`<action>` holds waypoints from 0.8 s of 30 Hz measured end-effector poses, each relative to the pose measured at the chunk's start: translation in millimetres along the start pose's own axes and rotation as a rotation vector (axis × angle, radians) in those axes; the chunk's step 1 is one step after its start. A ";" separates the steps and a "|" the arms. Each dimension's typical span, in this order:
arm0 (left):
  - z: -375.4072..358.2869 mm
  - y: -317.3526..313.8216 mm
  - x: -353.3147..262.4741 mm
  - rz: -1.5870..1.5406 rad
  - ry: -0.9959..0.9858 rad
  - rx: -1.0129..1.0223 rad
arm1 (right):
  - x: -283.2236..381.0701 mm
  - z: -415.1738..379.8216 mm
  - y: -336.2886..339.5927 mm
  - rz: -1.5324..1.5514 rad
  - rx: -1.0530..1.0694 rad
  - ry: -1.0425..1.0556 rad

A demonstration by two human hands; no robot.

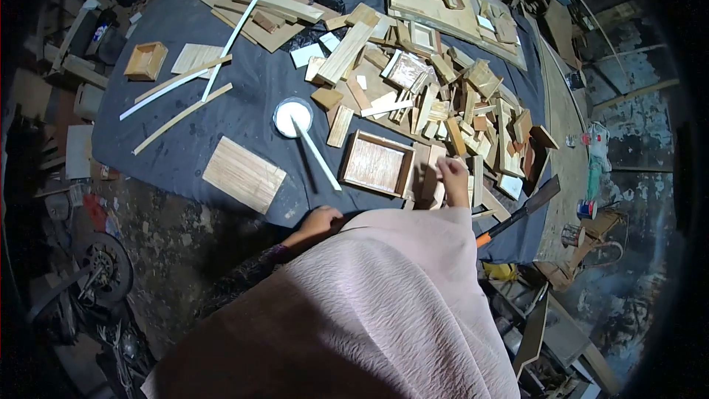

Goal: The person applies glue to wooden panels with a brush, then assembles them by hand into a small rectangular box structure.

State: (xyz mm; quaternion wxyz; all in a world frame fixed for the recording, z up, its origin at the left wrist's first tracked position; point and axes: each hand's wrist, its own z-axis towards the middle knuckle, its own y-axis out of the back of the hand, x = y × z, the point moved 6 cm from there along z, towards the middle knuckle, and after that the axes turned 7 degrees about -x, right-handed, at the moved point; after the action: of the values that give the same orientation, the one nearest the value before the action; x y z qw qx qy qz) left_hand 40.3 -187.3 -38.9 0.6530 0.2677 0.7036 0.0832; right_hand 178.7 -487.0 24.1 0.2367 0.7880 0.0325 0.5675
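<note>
Near the front edge of the cloth-covered table, my left hand (320,222) rests with its fingers curled, and what it holds, if anything, is hidden. My right hand (454,174) is just right of a shallow wooden box (378,165), over some flat wood pieces (427,174); its fingers are bent, and nothing can be made out in them. The box lies open side up, apart from my left hand. A round tub of white glue or paint (293,117) stands left of it, a white stick (319,155) leaning out. A flat wooden panel (244,174) lies further left.
A heap of wood offcuts (443,107) covers the table's right side. A saw (528,210) with an orange-and-black handle lies at the right edge. A small wooden box (145,61), long strips (182,119) and a large board (443,11) lie further off.
</note>
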 end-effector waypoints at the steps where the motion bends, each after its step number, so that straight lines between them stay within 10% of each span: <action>1: 1.4 -3.2 2.4 -0.029 0.040 0.033 | 1.4 -10.8 8.4 -0.263 0.058 0.098; 6: 7.3 4.0 -7.4 -0.014 0.149 0.102 | -0.3 -115.0 21.1 -0.935 0.531 0.221; 8: 9.6 7.8 -5.7 0.053 0.011 0.022 | -25.0 -146.7 15.5 -0.722 0.755 0.194; 13: 20.4 33.8 -90.8 -0.242 -0.065 0.191 | -43.6 -173.7 5.4 -0.683 0.536 0.060; 17: 15.0 71.7 -235.5 -0.409 -0.560 0.279 | -55.5 -174.8 -14.0 -0.487 0.281 0.096; 21: -49.9 117.0 -369.8 -0.215 -1.508 0.052 | -40.3 -181.5 -26.0 -0.420 0.280 0.016; 24: -75.6 120.4 -394.6 -0.203 -1.549 0.073 | -17.5 -179.9 -17.1 -0.501 0.257 0.063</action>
State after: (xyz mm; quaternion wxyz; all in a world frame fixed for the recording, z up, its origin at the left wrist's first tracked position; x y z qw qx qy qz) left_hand 1.3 -259.8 372.4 0.9532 0.2051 0.0708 -0.2108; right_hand 12.6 -417.0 45.6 0.2665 0.7609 0.3053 0.5068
